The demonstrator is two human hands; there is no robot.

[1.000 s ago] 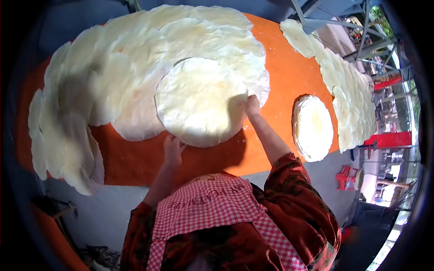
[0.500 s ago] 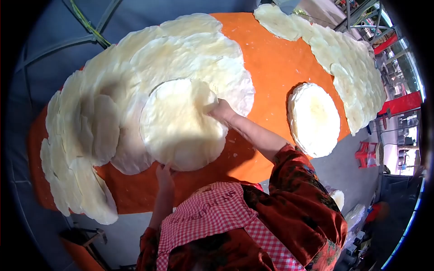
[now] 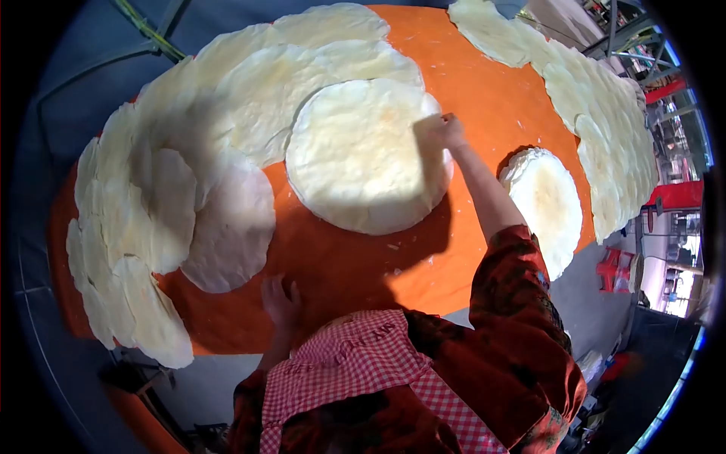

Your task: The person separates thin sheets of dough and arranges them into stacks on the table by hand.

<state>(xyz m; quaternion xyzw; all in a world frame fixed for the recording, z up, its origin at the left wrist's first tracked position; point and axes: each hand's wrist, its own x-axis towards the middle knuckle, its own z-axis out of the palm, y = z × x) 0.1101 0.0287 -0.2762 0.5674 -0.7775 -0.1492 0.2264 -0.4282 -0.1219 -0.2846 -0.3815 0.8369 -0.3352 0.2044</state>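
Observation:
A large round flatbread point(image 3: 363, 155) lies at the middle of the orange table point(image 3: 340, 280), over the edge of many overlapping flatbreads point(image 3: 249, 91). My right hand point(image 3: 448, 132) pinches its right edge, fingers closed. Nearer to me, my left hand point(image 3: 283, 301) hovers over or rests on the orange surface with fingers apart and nothing in them. It is close to a pale flatbread point(image 3: 234, 227) at the lower end of the layers. To the right, beside my right forearm, stands a round stack of flatbreads point(image 3: 546, 204).
More overlapping flatbreads point(image 3: 605, 129) run along the table's far right side. A red stool point(image 3: 615, 270) stands on the floor beyond the right edge. Metal bars and dark blue sheeting lie behind the table at the upper left.
The round flatbread and my right hand have moved up and to the right, away from the pale flatbread. My left hand has let go of its lower edge and opened.

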